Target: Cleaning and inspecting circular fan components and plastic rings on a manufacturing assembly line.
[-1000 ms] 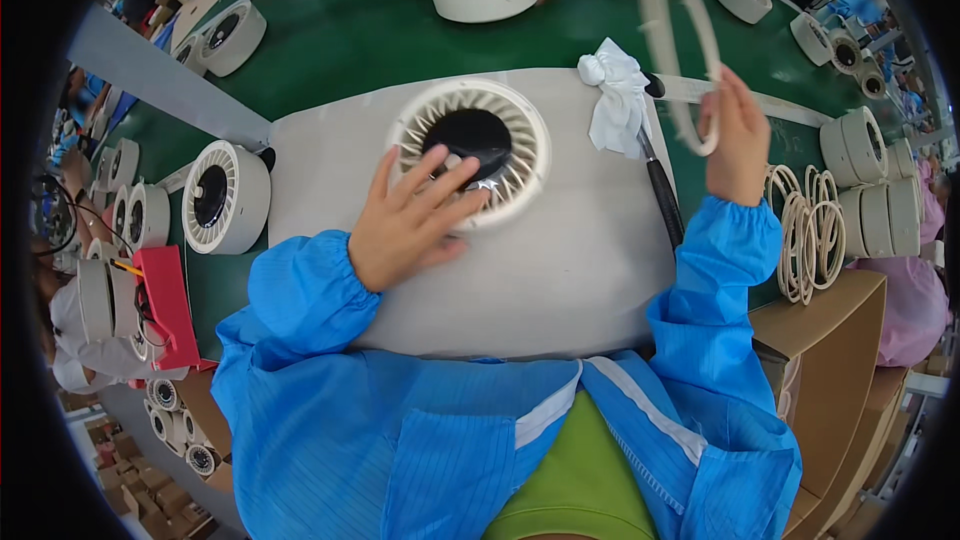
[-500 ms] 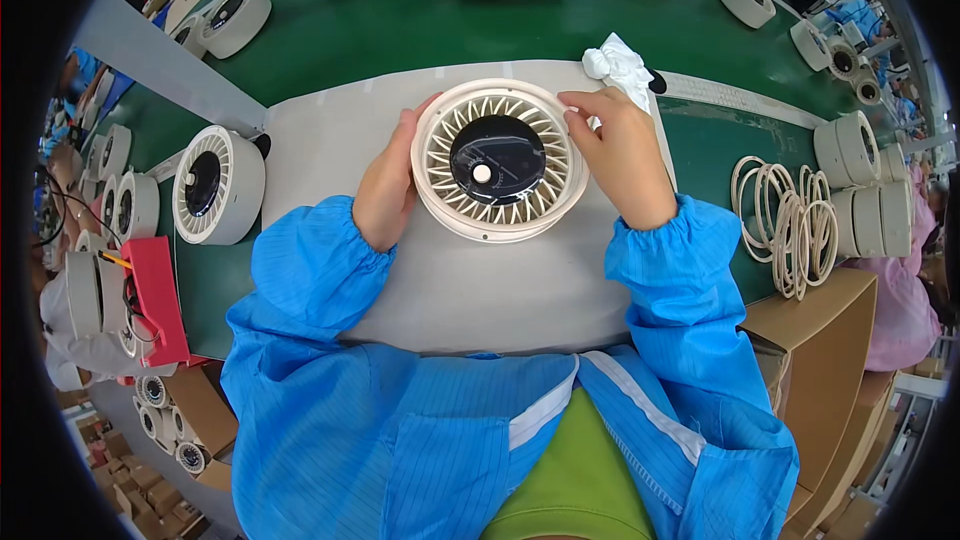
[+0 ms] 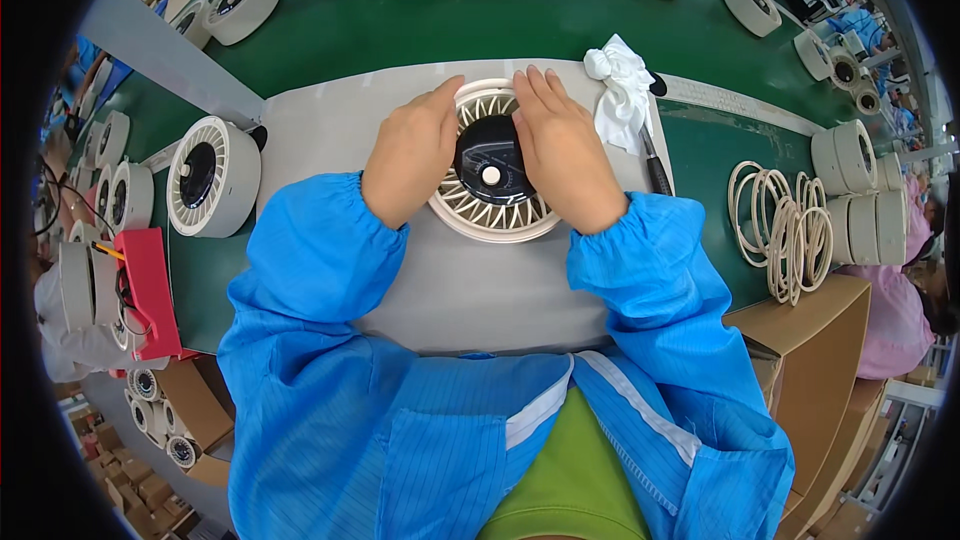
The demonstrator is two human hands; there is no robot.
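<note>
A round cream fan-like unit [image 3: 490, 162] with radiating slats, a glossy black centre disc and a small white knob lies face up on the grey mat [image 3: 480, 290]. On the left part of its rim and slats rests my left hand [image 3: 412, 155], fingers stretched and side by side. My right hand [image 3: 568, 152] lies flat over the right side, its fingertips reaching the far rim and partly covering the disc. Neither hand is wrapped around anything. Much of the unit's left and right rim is hidden beneath my hands.
Right of the mat's middle lie a crumpled white cloth [image 3: 622, 90] and a dark-handled tool [image 3: 657, 175]. Farther right are looped cream rings [image 3: 785, 230], stacked units [image 3: 865, 225] and a cardboard box [image 3: 800, 330]. Another unit [image 3: 212, 180] and a red bin [image 3: 147, 290] stand left. Beyond runs a green belt [image 3: 430, 10].
My right hand has gone from pinching the unit's right edge to lying flat on top. My left hand has moved from its side onto the rim. The far unit and another person's hand have left view.
</note>
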